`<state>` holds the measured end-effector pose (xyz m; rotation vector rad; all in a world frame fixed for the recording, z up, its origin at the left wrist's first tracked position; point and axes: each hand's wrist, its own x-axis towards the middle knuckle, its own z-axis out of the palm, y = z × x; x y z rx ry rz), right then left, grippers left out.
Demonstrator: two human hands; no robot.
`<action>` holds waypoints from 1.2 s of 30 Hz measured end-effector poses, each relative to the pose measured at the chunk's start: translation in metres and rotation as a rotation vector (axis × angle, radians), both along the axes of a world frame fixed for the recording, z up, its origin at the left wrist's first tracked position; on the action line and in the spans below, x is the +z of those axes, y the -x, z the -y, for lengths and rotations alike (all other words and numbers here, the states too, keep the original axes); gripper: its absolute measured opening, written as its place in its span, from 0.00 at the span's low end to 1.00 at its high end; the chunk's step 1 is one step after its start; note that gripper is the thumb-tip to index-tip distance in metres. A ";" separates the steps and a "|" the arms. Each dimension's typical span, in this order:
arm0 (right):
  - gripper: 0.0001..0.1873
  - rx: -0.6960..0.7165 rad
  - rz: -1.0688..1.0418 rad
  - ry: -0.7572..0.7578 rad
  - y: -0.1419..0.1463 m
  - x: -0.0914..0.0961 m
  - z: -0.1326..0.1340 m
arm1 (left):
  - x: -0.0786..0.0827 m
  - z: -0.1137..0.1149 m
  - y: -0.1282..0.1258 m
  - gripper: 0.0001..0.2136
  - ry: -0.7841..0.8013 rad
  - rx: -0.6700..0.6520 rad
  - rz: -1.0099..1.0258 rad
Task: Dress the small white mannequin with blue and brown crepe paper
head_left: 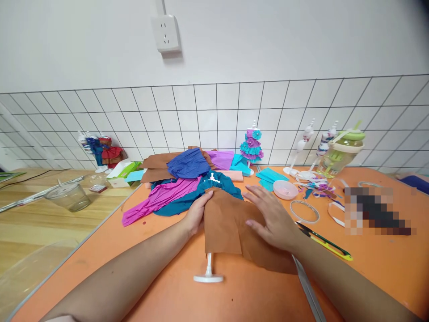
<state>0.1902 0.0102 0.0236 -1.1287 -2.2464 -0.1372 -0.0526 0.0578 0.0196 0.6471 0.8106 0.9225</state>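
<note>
Brown rectangular sheet of thin, crepe-like material [223, 221], right there mid-surface, stretched between both hands and well in from the left edge! Left hand [197, 215] closed on the sheet's left side, thumb on top, other fingers tucked out of sight underneath. Over to the right hand [273, 219]: palm down, fingers loosely spread above the same sheet, nothing gripped; contact or a slight gap, cannot tell.

Under the sheet, a slim white plastic stand [208, 267], round base towards the near edge of the orange surface [161, 277], white tip peeking out beyond the far side. Around or just behind that tip, cannot tell which, a gathered dark teal crepe-like piece [177, 203].

Up towards the far edge, quite the heap: a long crinkled magenta strip [161, 199] slanting to the left edge, and a folded royal-blue piece [189, 164] on top of more brown. Standing upright by the far edge, a turquoise-and-purple ruffled figure [252, 145]. Out towards the right edge, a shallow pale-pink dish [285, 191], a narrow pale tape ring [304, 221] and, just beside the right forearm, black-and-yellow snips [325, 238].
</note>
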 end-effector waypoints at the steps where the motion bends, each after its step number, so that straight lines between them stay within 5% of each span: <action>1: 0.32 0.034 0.037 0.035 0.004 -0.004 0.002 | 0.000 0.001 -0.001 0.20 -0.008 -0.012 0.010; 5: 0.35 0.023 -0.074 0.277 0.009 -0.021 0.000 | 0.008 0.007 -0.003 0.26 -0.097 -0.073 0.127; 8: 0.37 0.023 -0.315 0.469 0.016 -0.015 -0.007 | 0.023 0.014 -0.003 0.24 -0.186 -0.115 0.186; 12: 0.40 0.134 -0.505 0.587 0.035 0.033 -0.021 | 0.059 0.017 -0.003 0.18 -0.361 -0.164 0.079; 16: 0.26 0.234 -0.676 0.645 0.049 0.085 -0.032 | 0.113 0.010 0.001 0.19 -0.554 -0.256 -0.078; 20: 0.16 0.249 -0.769 0.643 0.048 0.107 -0.023 | 0.150 0.011 0.007 0.22 -0.656 -0.293 -0.313; 23: 0.13 0.249 -0.749 0.616 0.040 0.110 -0.009 | 0.149 0.014 0.007 0.22 -0.694 -0.222 -0.416; 29: 0.08 0.088 -0.520 0.515 0.024 0.113 0.002 | 0.127 0.013 0.005 0.14 -0.719 -0.552 -0.425; 36: 0.11 0.041 -0.455 0.508 0.021 0.112 0.000 | 0.125 0.011 0.008 0.19 -0.645 -0.555 -0.269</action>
